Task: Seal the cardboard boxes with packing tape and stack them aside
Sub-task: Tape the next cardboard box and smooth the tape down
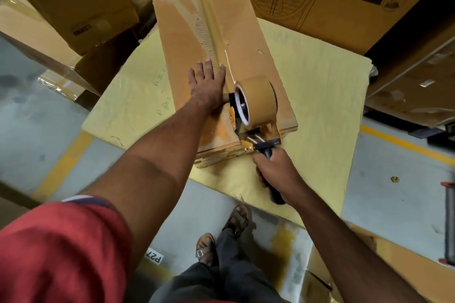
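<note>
Cardboard box [187, 39] flaps closed, left hand [209, 86] flat on top, right hand [275, 170] gripping tape dispenser [256, 110]

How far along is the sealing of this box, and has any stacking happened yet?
Done: tape already runs along the centre seam of the cardboard box from its far end. In hand: the left hand presses flat on the lid while the right hand grips the tape dispenser at the near edge. Left: cutting the tape and stacking this box aside.
</note>
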The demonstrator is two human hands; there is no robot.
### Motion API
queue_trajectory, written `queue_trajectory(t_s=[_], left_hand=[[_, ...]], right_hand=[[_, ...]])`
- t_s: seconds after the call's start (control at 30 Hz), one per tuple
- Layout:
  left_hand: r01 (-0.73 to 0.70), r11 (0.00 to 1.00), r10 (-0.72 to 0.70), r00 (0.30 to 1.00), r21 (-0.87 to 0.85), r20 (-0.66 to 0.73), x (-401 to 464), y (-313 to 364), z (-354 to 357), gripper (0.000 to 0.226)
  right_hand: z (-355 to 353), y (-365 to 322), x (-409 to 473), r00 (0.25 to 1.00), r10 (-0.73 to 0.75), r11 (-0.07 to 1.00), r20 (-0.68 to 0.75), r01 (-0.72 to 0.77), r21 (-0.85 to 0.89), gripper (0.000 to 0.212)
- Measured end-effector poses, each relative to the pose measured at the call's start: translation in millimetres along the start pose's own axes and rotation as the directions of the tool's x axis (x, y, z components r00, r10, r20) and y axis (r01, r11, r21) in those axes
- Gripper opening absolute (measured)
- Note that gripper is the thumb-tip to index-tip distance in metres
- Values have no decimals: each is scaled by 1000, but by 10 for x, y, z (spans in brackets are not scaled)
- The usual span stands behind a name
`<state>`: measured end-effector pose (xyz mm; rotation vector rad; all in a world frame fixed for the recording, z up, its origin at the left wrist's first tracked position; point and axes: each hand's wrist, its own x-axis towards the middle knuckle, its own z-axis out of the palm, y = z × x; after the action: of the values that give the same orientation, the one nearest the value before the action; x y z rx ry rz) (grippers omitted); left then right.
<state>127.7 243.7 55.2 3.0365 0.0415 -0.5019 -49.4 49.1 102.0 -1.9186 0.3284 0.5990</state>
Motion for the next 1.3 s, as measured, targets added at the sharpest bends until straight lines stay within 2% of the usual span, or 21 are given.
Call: queue_trajectory(t_s=[0.17,0.27,0.33,0.4,0.5,0.6,0.67,0.77,0.83,0.93,1.1,1.3], left_hand=[[1,1000,-1,1000,-29,14,-236,70,-15,93],[-132,991,130,988,25,79,-509,70,40,88],[-252,967,249,966,44,61,-717,68,149,63],[-348,936,347,938,60,29,-870,38,284,50],[-409,911,405,912,50,67,-979,-61,352,56],[-433,899,420,896,69,143,-1095,-119,358,75],[-425,897,413,904,123,113,-1216,-94,434,83],[-363,915,367,930,178,9,-1355,16,570,68],[-373,903,388,921,213,-36,-1349,55,576,61],[-426,864,452,891,268,-41,-1313,48,545,59],[-420,845,459,888,330,-44,-1292,41,565,57],[-445,842,482,875,305,-55,-1226,-26,591,56]], right_hand=[[1,234,-246,999,-3,996,-53,-2,-89,18],[9,190,-234,998,0,997,-56,-4,-76,20],[14,187,-251,998,-5,996,-58,0,-84,20],[27,198,-278,998,-6,996,-70,0,-85,19],[63,211,-325,996,-10,997,-87,3,-82,18],[85,212,-335,995,-14,998,-102,7,-68,18],[86,203,-329,994,-18,998,-108,11,-65,18],[115,238,-350,992,-16,998,-123,9,-60,17],[134,275,-353,991,-18,999,-134,11,-53,18],[121,286,-335,992,-25,999,-123,20,-46,19],[112,358,-291,990,-35,999,-136,29,-44,18],[171,432,-373,979,-39,996,-198,23,-82,26]])
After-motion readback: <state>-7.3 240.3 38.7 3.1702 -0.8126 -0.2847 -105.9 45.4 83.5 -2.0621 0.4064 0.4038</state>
